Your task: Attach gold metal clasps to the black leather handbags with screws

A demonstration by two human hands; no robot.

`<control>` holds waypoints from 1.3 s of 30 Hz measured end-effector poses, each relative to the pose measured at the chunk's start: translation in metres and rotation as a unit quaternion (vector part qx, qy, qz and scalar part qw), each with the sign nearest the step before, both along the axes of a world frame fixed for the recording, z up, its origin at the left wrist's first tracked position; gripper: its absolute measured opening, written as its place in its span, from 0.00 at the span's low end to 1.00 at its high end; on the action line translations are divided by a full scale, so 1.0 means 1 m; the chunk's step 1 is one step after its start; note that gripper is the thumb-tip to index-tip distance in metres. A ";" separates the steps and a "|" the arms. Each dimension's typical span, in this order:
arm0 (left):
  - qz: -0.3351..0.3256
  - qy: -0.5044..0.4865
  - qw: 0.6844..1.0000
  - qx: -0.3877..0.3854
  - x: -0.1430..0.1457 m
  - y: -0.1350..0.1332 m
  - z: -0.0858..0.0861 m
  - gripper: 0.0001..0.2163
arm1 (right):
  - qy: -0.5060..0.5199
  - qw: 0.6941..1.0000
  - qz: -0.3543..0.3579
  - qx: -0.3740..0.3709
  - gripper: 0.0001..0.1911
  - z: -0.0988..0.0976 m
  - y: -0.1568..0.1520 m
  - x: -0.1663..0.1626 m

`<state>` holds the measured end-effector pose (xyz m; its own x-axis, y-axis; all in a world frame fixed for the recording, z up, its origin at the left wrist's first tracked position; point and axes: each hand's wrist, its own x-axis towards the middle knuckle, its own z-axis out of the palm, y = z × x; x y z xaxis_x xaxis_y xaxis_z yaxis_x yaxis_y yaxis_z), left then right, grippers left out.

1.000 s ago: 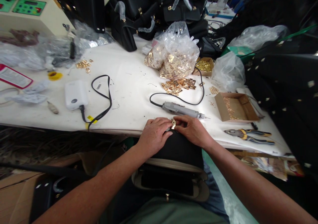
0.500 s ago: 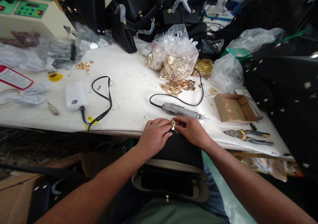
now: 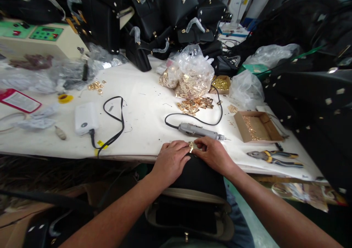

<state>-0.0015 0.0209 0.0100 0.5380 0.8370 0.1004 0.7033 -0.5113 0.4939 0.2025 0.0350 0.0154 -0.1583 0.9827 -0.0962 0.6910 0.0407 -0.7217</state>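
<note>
In the head view, the only one you have, your camera has just tipped up: the white-covered worktable (image 3: 143, 108) sits lower in the frame, and more of the black handbags with plastic-wrapped handles (image 3: 176, 6) shows behind it. Your hands have hardly shifted against the work, which suggests that you are in a steady, careful placing step rather than a change of tool.

The small, shiny gold-coloured metal fitting (image 3: 191, 147) is between your two hands, at the far end of the black bag with a tan-edged opening (image 3: 203, 176), which lies over your lap against the table edge. Your left hand (image 3: 171, 162) is narrow, fingers together and reaching to the fitting's left side; you cannot tell from here whether it grips or only steadies. Your right hand (image 3: 212, 153) has thumb and forefinger drawn into a tight pinch at the fitting's right edge. What lies beneath the fitting is hidden.

Just beyond your fingers, the grey pen-shaped electric screwdriver (image 3: 198, 131) has stayed lying on the table, tip pointing right, so no driving is under way. To your right are the pliers with black-and-yellow handles (image 3: 275, 158) and the open brown cardboard box (image 3: 240, 129); farther back lies the loose heap of flat gold-coloured metal pieces (image 3: 189, 106).
</note>
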 end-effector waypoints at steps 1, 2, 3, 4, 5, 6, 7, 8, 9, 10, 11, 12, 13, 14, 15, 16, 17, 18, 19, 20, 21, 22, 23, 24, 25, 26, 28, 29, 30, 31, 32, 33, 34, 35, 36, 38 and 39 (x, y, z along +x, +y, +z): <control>0.000 -0.003 1.000 0.000 0.000 0.000 -0.001 0.14 | 0.001 1.000 0.002 0.001 0.09 -0.001 0.000 0.000; 0.000 -0.005 1.000 0.001 0.000 0.000 -0.001 0.14 | 0.005 1.000 0.004 0.001 0.09 -0.001 0.000 0.001; 0.000 -0.007 1.000 0.001 0.000 0.000 -0.002 0.14 | 0.011 1.000 0.006 0.001 0.09 -0.001 0.000 0.001; -0.001 -0.010 1.000 0.002 0.000 0.000 -0.002 0.14 | 0.016 1.000 0.006 0.001 0.09 -0.001 0.000 0.001; -0.001 -0.012 1.000 0.003 0.000 0.000 -0.003 0.14 | 0.021 1.000 0.007 0.001 0.09 -0.001 0.000 0.001; -0.001 -0.015 1.000 0.003 0.000 0.000 -0.003 0.14 | 0.025 1.000 0.007 0.001 0.09 -0.001 -0.001 0.001; -0.001 -0.017 1.000 0.004 0.000 0.000 -0.004 0.14 | 0.028 1.000 0.007 0.000 0.10 0.000 -0.001 0.001; 0.000 -0.020 1.000 0.005 0.000 0.000 -0.004 0.14 | 0.029 1.000 0.007 -0.003 0.10 0.000 -0.001 0.001; 0.000 -0.022 1.000 0.007 0.000 0.000 -0.005 0.14 | 0.030 1.000 0.006 -0.006 0.10 0.001 -0.001 0.001; 0.001 -0.024 1.000 0.009 -0.001 0.000 -0.005 0.14 | 0.030 1.000 0.003 -0.008 0.10 0.001 -0.001 0.000; 0.001 -0.024 1.000 0.011 -0.001 0.000 -0.006 0.14 | 0.030 1.000 0.001 -0.010 0.11 0.000 -0.001 0.000; 0.001 -0.024 1.000 0.013 -0.001 0.000 -0.006 0.14 | 0.030 1.000 0.001 -0.010 0.11 0.000 -0.001 0.000; 0.001 -0.023 1.000 0.013 -0.001 0.000 -0.006 0.14 | 0.029 1.000 0.001 -0.008 0.11 -0.001 -0.001 0.001; 0.001 -0.022 1.000 0.012 -0.001 0.000 -0.006 0.14 | 0.029 1.000 0.003 -0.005 0.11 -0.001 -0.001 0.001; 0.000 -0.021 1.000 0.011 -0.001 0.000 -0.006 0.14 | 0.028 1.000 0.006 -0.002 0.11 -0.002 -0.001 0.001; -0.001 -0.021 1.000 0.009 -0.001 0.000 -0.005 0.14 | 0.027 1.000 0.009 0.000 0.11 -0.003 -0.001 0.001; -0.001 -0.020 1.000 0.008 -0.001 0.000 -0.005 0.14 | 0.026 1.000 0.012 0.001 0.11 -0.003 0.000 0.002; -0.002 -0.019 1.000 0.007 -0.001 0.000 -0.005 0.15 | 0.025 1.000 0.015 0.001 0.11 -0.003 0.000 0.002; -0.001 -0.018 1.000 0.007 -0.001 0.000 -0.005 0.15 | 0.024 1.000 0.017 0.000 0.11 -0.004 0.000 0.002; 0.000 -0.017 1.000 0.008 -0.001 0.000 -0.005 0.15 | 0.023 1.000 0.018 0.000 0.11 -0.003 0.000 0.002; 0.001 -0.015 1.000 0.009 -0.001 0.000 -0.005 0.15 | 0.022 1.000 0.018 0.000 0.11 -0.003 0.000 0.002; 0.000 -0.013 1.000 0.010 -0.001 0.000 -0.005 0.15 | 0.020 1.000 0.018 0.000 0.11 -0.002 0.000 0.002; -0.002 -0.012 1.000 0.011 -0.001 0.000 -0.005 0.16 | 0.018 1.000 0.018 0.000 0.11 -0.002 0.000 0.001; -0.004 -0.010 1.000 0.011 0.000 0.000 -0.004 0.16 | 0.015 1.000 0.018 0.000 0.12 -0.002 0.000 0.001; -0.007 -0.008 1.000 0.012 0.000 0.001 -0.004 0.16 | 0.014 1.000 0.017 0.000 0.12 -0.002 0.000 0.001; -0.010 -0.006 1.000 0.012 0.000 0.001 -0.003 0.16 | 0.012 1.000 0.017 0.000 0.12 -0.002 0.000 0.001; -0.013 -0.001 1.000 0.013 -0.001 0.001 -0.002 0.16 | 0.011 1.000 0.017 0.003 0.12 -0.003 0.000 0.001; -0.014 0.000 1.000 0.012 -0.001 0.001 -0.001 0.16 | 0.011 1.000 0.017 0.005 0.12 -0.004 0.000 0.001; -0.015 0.002 1.000 0.012 -0.001 0.001 -0.001 0.16 | 0.012 1.000 0.016 0.008 0.13 -0.006 0.000 0.002; -0.015 0.003 1.000 0.011 -0.001 0.001 0.000 0.15 | 0.013 1.000 0.016 0.010 0.14 -0.007 0.000 0.002; -0.015 0.005 1.000 0.011 -0.001 0.001 0.001 0.15 | 0.014 1.000 0.016 0.012 0.14 -0.007 0.000 0.002; -0.016 0.007 1.000 0.010 -0.001 0.001 0.001 0.15 | 0.016 1.000 0.016 0.013 0.14 -0.008 0.000 0.002; -0.017 0.008 1.000 0.010 -0.001 0.002 0.001 0.14 | 0.019 1.000 0.017 0.015 0.14 -0.008 0.000 0.002; -0.017 0.009 1.000 0.010 -0.001 0.002 0.001 0.14 | 0.021 0.999 0.020 0.017 0.13 -0.007 0.000 0.003; -0.017 0.009 1.000 0.010 -0.001 0.002 0.001 0.14 | 0.022 0.999 0.025 0.018 0.11 -0.006 0.000 0.003; -0.016 0.007 1.000 0.009 -0.001 0.002 0.001 0.14 | 0.023 0.999 0.035 0.015 0.09 -0.003 0.000 0.003; -0.016 0.006 1.000 0.008 -0.001 0.003 0.001 0.14 | 0.022 0.999 0.040 0.013 0.08 -0.002 0.000 0.003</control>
